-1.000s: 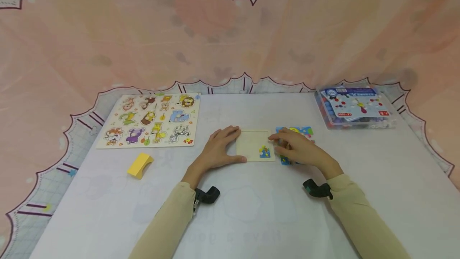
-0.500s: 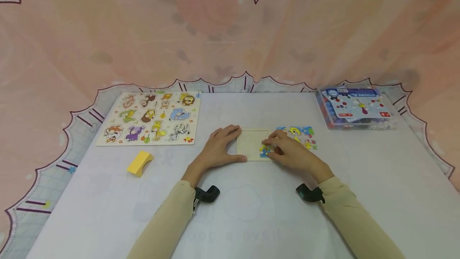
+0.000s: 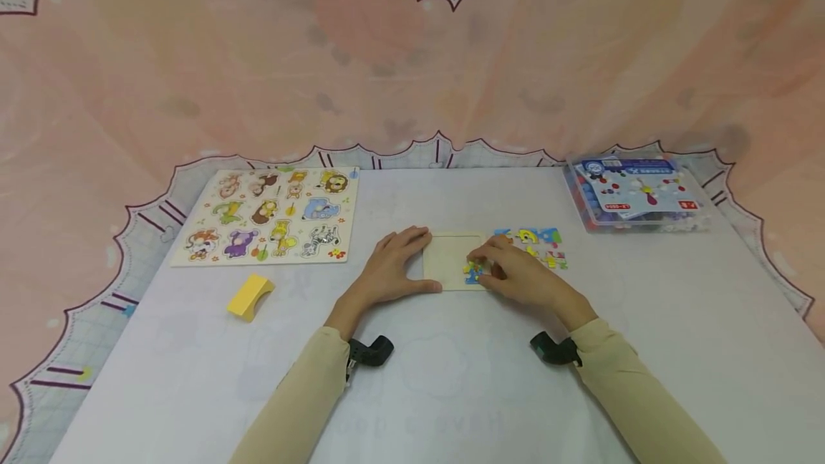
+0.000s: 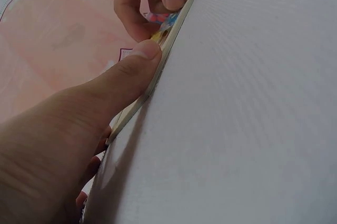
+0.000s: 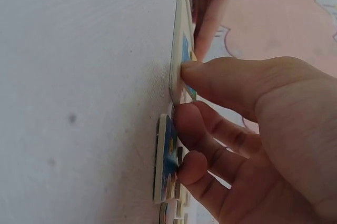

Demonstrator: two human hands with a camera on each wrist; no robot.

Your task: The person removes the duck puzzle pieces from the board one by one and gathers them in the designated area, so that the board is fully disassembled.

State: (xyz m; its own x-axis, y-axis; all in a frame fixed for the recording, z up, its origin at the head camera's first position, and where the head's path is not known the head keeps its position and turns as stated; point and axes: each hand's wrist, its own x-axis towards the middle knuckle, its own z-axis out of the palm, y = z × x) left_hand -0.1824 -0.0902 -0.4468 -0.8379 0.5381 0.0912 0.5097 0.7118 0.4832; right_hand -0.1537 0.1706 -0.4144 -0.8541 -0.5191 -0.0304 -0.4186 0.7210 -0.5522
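Observation:
A shallow wooden puzzle tray (image 3: 443,256) lies in the middle of the table. My left hand (image 3: 393,263) holds its left side, fingers at the upper corner and thumb on the lower edge; the left wrist view shows that thumb along the tray's rim (image 4: 138,103). Over the tray's lower right corner, my right hand (image 3: 525,271) pinches a small jigsaw piece, partly covered by the fingertips. Blue and yellow pieces (image 3: 473,276) show beneath it in that corner. In the right wrist view the thumb presses at a blue patch (image 5: 185,50), while other fingers hover beside a loose jigsaw piece (image 5: 167,155).
Loose colourful jigsaw pieces (image 3: 548,236) lie right of the tray, partly behind the right hand. An animal puzzle board (image 3: 293,231) is at the back left, with a yellow arch block (image 3: 250,297) in front. A clear plastic box (image 3: 638,195) stands at the back right.
My right hand has moved left from beside the loose pieces to the tray's lower right corner, where it now works with its fingertips. The left hand has stayed on the tray.

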